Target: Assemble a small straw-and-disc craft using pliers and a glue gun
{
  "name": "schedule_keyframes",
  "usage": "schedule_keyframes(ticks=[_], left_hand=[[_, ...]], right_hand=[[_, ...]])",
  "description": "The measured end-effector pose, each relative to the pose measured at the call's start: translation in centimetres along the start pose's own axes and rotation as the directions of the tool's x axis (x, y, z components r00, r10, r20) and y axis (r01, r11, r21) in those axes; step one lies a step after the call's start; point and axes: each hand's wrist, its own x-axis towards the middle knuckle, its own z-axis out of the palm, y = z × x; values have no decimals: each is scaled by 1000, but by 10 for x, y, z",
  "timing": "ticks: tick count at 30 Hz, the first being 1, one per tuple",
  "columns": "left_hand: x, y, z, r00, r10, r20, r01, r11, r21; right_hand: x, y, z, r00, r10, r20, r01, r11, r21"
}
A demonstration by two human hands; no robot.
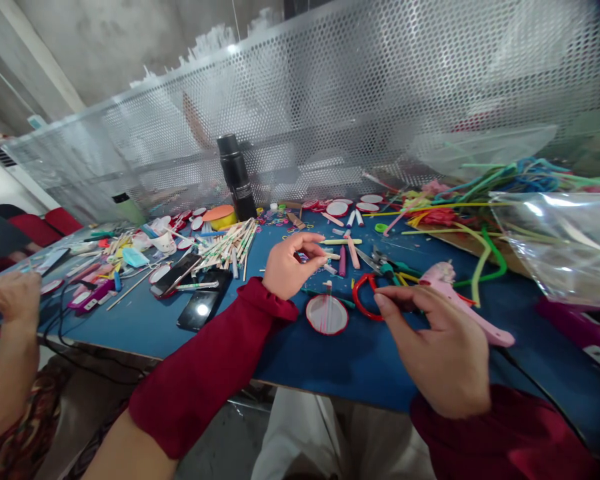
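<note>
My left hand (293,263) hovers over the blue table with its thumb and index finger curved toward each other beside several small crayon-like sticks. Whatever may be between those fingertips is too small to make out. My right hand (443,340) has thumb and index finger brought together at the red-handled scissors (359,308); whether they touch the handle, I cannot tell. Between my hands lies a round white disc with a red rim (325,319), a thin translucent stick across it. A pink glue gun (485,321) lies behind my right hand, partly covered by it.
A black bottle (237,177) stands at the back by the perforated metal screen (330,120). Wooden sticks (230,247) and phones (205,303) lie left; coloured pipe cleaners (520,177) and a clear plastic bag (565,247) right. Another person's hand (15,297) is far left.
</note>
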Motion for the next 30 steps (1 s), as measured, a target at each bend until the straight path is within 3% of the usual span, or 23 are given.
schedule_keyframes(ticks=[12,22,30], left_hand=[[-5,0,4,998,56,-13,-54,993,103],[-7,-4,7,972,230,-47,-220,961,165],[-7,-9,8,969,232,-78,-218,963,161]], right_hand=[[2,2,4,999,-27,25,27,1000,10],[5,2,12,998,28,48,-31,998,57],[3,-1,10,999,28,47,-32,995,90]])
